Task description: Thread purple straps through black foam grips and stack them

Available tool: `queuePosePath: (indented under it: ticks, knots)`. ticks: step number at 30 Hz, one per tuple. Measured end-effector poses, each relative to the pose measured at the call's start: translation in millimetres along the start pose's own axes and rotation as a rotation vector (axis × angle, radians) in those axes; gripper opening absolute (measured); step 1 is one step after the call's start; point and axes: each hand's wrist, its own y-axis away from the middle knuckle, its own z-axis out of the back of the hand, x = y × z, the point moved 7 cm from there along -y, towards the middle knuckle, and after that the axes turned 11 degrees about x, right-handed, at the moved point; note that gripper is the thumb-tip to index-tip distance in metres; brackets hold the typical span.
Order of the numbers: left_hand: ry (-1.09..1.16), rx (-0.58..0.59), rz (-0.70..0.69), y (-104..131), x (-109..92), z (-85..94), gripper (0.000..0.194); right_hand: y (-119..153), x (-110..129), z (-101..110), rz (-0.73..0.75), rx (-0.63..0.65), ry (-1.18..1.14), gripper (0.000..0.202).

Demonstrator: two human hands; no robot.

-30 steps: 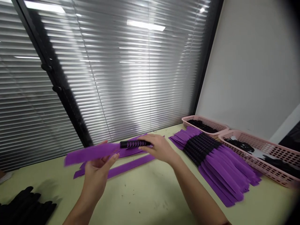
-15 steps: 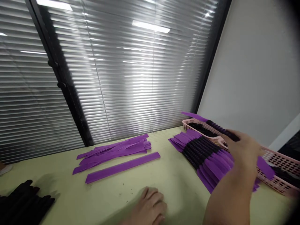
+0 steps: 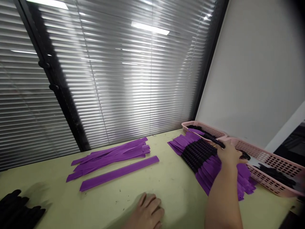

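My right hand is closed around a purple strip with a black spiral-wrapped middle, at the far right end of a row of similar strips. That held strip lies low over the row; whether it rests on it I cannot tell. My forearm and hand hide part of the row's purple ends. My left hand lies palm down on the table with its fingers slightly bent, holding nothing visible. Ahead of it is a single flat purple strip, with a loose pile of purple strips behind.
Pink perforated baskets with black items stand along the right side of the pale yellow table. Black rod-like pieces lie at the near left. A window with blinds rises behind the table, with a wall at right.
My right hand has come down with the wrapped strip, from above the baskets to the row. My left hand stays on the table. The camera view has shifted slightly.
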Motion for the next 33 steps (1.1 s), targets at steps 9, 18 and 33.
queuePosePath:
  ticks: [9, 18, 33]
  knots:
    - [-0.059, 0.012, -0.009, -2.0, -0.7, -2.4, 0.024, -12.1, -27.7, -26.3, -0.189, 0.156, -0.007, 0.053]
    - [-0.047, -0.014, 0.002, -1.0, -2.3, -0.1, 0.025, -6.3, -27.1, -18.9, -0.226, 0.075, -0.014, 0.040]
    - [-0.087, -0.077, -0.018, -0.4, -0.8, 2.3, 0.024, -14.5, -24.4, -28.4, -0.241, 0.107, -0.132, 0.043]
